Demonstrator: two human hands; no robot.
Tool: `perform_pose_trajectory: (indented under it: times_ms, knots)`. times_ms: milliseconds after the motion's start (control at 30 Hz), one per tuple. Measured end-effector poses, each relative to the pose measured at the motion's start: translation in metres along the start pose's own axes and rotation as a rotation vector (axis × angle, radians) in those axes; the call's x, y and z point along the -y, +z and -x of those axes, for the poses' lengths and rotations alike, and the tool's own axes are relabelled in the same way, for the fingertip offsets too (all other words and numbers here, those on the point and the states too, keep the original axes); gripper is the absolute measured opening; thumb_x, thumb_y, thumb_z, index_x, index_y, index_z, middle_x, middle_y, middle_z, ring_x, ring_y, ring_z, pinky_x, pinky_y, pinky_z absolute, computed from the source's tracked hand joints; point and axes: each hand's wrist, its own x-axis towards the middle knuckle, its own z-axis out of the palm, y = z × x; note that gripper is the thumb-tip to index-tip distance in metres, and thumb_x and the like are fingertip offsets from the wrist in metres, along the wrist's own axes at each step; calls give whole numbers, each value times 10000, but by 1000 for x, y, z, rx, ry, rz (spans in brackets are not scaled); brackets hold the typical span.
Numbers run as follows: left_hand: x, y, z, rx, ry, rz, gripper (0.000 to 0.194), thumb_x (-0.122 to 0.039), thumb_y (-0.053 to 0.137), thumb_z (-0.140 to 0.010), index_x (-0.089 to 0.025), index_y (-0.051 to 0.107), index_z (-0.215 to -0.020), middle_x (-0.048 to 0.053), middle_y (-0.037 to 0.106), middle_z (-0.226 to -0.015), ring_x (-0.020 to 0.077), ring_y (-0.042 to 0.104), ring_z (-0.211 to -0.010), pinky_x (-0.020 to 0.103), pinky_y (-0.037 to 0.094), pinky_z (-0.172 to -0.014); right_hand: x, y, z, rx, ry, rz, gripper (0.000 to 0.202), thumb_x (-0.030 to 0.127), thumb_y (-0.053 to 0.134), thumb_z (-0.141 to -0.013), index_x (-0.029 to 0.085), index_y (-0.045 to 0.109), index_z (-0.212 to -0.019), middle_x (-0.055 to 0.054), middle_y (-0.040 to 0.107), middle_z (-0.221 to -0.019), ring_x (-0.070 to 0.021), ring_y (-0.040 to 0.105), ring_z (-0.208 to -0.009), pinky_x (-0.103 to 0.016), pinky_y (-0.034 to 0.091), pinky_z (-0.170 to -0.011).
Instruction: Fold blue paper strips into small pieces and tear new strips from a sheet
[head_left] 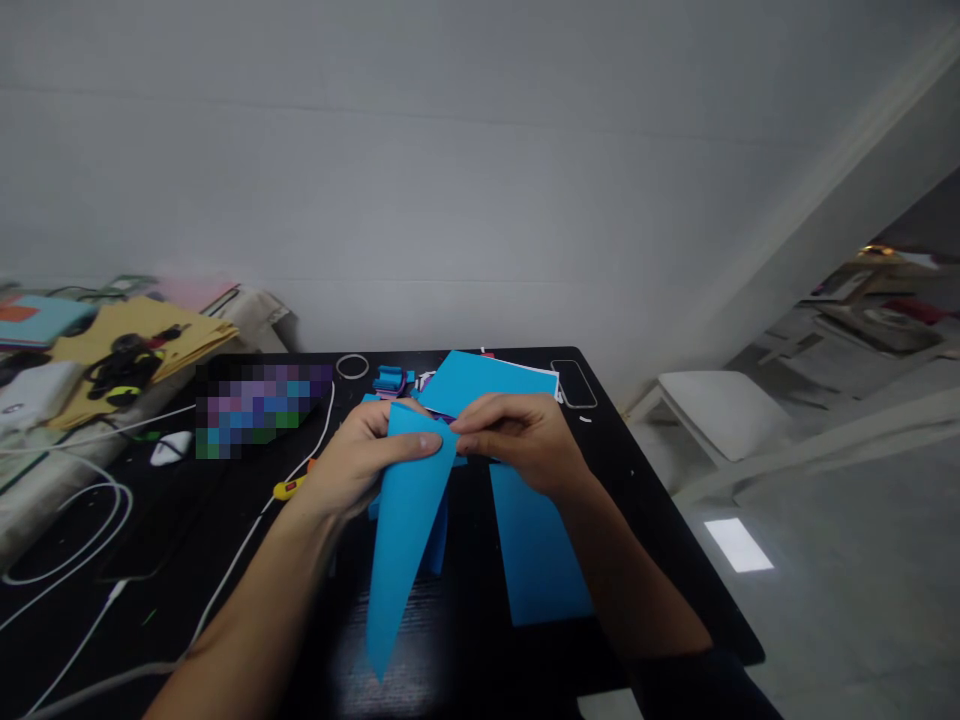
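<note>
The left hand (360, 450) pinches the blue paper sheet (409, 500), thumb on top, while the right hand's (521, 435) nearly closed fingertips meet its upper edge, their exact grip unclear. It hangs above the black table (630, 560), looking light, bendy, easily creased; best held gently by the edges.
</note>
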Motion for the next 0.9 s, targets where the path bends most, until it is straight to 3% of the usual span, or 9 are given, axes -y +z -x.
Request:
perform_pose_trajectory:
  times_ms: [167,433,733,900]
  knots:
    - [2,-1,-1,-11,10,-11,298,-313,943,-579,-135,719,-664,-5,631,-556,88,529,-445,193,422,-434,-5,-1,0,19,-32,-27,136,270,914,-755,277,838,-867,-7,795,-868,-161,744,-769,-318,647,-708]
    - [6,-3,-2,-89,146,-104,227,-326,909,-685,-153,763,-702,13,700,-673,109,599,-532,209,489,-495,-3,-2,-1,6,70,-78,192,345,825,-851,252,795,-1016,-6,760,-832,-164,734,-759,-341,642,-734]
    - [11,-1,-4,-152,289,-298,206,-350,877,-735,-165,788,-722,37,731,-772,155,656,-659,240,530,-577,-6,5,1,-60,102,61,225,415,817,-836,212,721,-843,3,699,-752,-138,668,-684,-299,581,-659]
    - [12,-8,-5,-240,345,-342,253,-435,822,-802,-187,783,-765,2,677,-661,118,565,-560,217,444,-511,-4,3,-1,-89,102,95,206,397,806,-834,207,726,-824,2,692,-731,-139,661,-665,-306,591,-650]
